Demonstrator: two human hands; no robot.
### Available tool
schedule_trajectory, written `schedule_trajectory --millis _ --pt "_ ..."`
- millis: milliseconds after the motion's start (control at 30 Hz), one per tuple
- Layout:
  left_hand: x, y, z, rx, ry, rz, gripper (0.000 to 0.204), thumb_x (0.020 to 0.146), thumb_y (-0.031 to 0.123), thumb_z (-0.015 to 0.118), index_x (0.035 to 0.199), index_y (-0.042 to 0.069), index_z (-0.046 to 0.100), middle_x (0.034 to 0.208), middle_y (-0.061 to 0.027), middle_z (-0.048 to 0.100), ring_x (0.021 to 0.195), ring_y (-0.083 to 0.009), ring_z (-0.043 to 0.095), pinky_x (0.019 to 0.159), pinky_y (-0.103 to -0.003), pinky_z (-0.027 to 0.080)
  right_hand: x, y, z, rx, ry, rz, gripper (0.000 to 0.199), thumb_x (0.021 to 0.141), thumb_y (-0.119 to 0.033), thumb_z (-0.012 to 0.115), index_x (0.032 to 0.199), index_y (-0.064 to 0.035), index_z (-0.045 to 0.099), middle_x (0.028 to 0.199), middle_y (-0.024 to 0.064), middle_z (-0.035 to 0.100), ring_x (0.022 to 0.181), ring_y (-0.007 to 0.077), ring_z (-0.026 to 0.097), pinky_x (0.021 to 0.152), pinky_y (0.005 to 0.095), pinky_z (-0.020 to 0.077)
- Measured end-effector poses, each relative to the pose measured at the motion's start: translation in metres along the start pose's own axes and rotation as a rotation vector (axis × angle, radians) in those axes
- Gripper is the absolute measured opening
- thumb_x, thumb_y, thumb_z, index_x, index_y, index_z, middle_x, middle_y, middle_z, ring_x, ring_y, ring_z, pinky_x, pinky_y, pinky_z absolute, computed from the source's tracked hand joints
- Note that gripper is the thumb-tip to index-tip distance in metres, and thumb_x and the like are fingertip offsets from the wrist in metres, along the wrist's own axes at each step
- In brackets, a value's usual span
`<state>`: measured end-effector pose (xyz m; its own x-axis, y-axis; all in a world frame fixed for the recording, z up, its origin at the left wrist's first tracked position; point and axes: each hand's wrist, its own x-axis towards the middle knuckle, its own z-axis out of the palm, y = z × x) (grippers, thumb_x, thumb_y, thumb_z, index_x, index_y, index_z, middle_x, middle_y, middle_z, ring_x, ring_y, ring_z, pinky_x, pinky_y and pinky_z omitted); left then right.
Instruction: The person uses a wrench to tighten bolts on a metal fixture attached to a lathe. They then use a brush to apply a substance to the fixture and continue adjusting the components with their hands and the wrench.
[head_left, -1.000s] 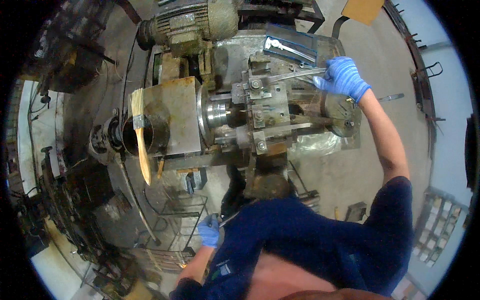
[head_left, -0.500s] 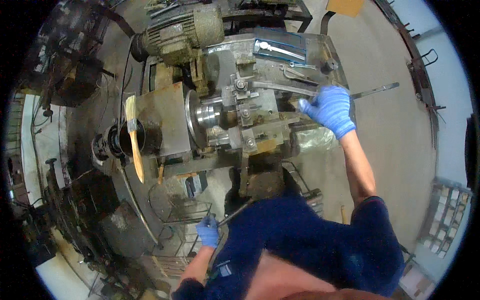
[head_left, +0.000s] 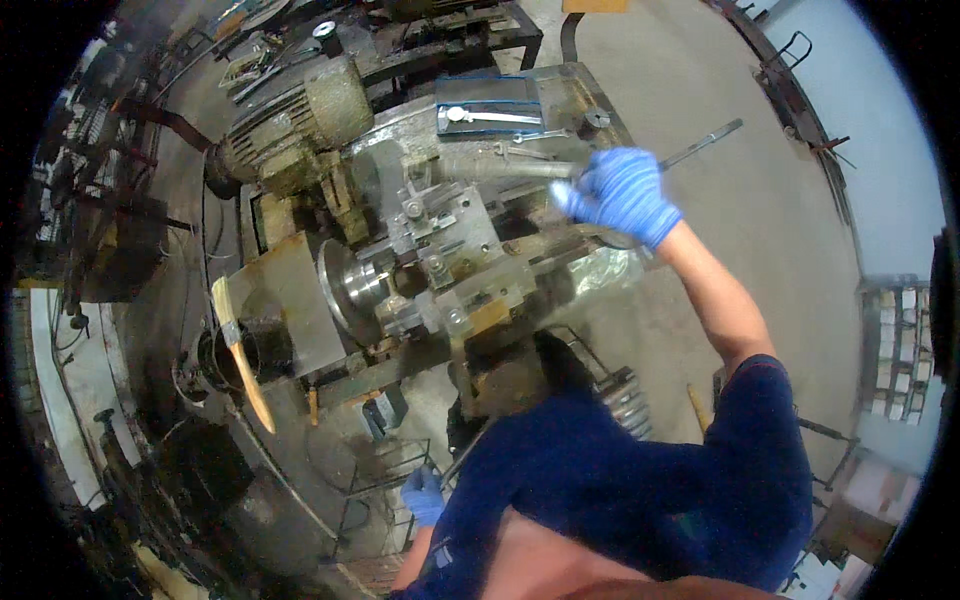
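Observation:
My right hand (head_left: 628,198), in a blue glove, is at the right of a lathe, its fingers closed around the end of a wrench (head_left: 510,170). Motion blurs the wrench, and its far end lies past the tool post (head_left: 440,268); whether it touches a bolt I cannot make out. Left of the post, the bright metal chuck (head_left: 345,287) faces it. Low in the view hangs my left hand (head_left: 423,497), also gloved in blue, beside a dark rod (head_left: 466,452) near my body; its fingers are too small and dark to read.
A caliper (head_left: 490,117) lies on a blue-edged case behind the wrench, with small spanners (head_left: 540,136) nearby. On the headstock cover rests a brush (head_left: 240,355). A motor (head_left: 300,120) stands at the back left. One long bar (head_left: 703,143) juts out at right.
My view has turned, so the lathe appears tilted and further left. The wrench, earlier reaching to the tool post bolt, now appears blurred and behind it, with my right hand still at its end.

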<state>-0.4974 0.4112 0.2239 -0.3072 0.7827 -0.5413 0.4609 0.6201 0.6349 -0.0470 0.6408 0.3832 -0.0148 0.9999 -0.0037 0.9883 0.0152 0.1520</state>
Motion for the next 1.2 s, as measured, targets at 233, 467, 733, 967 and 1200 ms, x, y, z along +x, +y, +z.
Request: schedule_trajectory --millis 233,467,733,967,1200 --pt "0.002 -0.007 0.01 -0.023 0.108 0.06 0.03 0.086 0.023 0.057 0.069 -0.002 0.058 0.061 -0.0068 0.056 0.052 -0.0121 0.05 0.047 -0.031 0.039 0.03 0.199 0.084 0.182 -0.154 0.612 0.063 0.075 -0.066 0.049 0.067 -0.0062 0.068 0.066 0.02 0.061 0.07 0.0341 0.061 0.068 0.0408 0.0466" --pt "0.005 -0.034 0.009 0.116 0.299 0.012 0.026 0.084 0.019 0.056 0.075 -0.005 0.061 0.059 -0.0082 0.057 0.049 -0.0133 0.048 0.046 -0.033 0.038 0.069 0.286 0.232 0.277 -0.325 0.546 0.056 0.074 -0.058 0.054 0.066 -0.0047 0.067 0.076 0.0182 0.064 0.077 0.034 0.062 0.074 0.0405 0.0464" --pt "-0.007 -0.025 0.018 0.022 0.332 -0.212 0.025 0.081 0.021 0.059 0.075 -0.003 0.064 0.057 -0.0063 0.057 0.048 -0.013 0.047 0.047 -0.029 0.039 0.083 0.293 0.295 0.313 -0.294 0.333 0.053 0.073 -0.054 0.06 0.075 -0.0026 0.068 0.078 0.0186 0.065 0.076 0.0323 0.063 0.074 0.0398 0.047" --pt "-0.007 -0.028 0.023 -0.015 0.409 -0.106 0.029 0.083 0.026 0.061 0.073 -0.001 0.063 0.053 -0.0046 0.053 0.039 -0.0117 0.044 0.04 -0.03 0.037 0.062 0.327 0.263 0.413 -0.267 0.376 0.052 0.075 -0.052 0.06 0.081 -0.0003 0.067 0.079 0.0174 0.065 0.074 0.0308 0.063 0.073 0.0379 0.0469" --pt "0.004 -0.063 0.014 0.077 0.499 -0.014 0.029 0.082 0.026 0.061 0.073 -0.002 0.064 0.06 -0.0066 0.058 0.042 -0.0121 0.048 0.04 -0.03 0.038 -0.039 0.361 0.22 0.272 -0.036 0.423 0.05 0.077 -0.048 0.059 0.104 -0.006 0.064 0.1 0.0162 0.063 0.097 0.0295 0.059 0.086 0.0373 0.0444"
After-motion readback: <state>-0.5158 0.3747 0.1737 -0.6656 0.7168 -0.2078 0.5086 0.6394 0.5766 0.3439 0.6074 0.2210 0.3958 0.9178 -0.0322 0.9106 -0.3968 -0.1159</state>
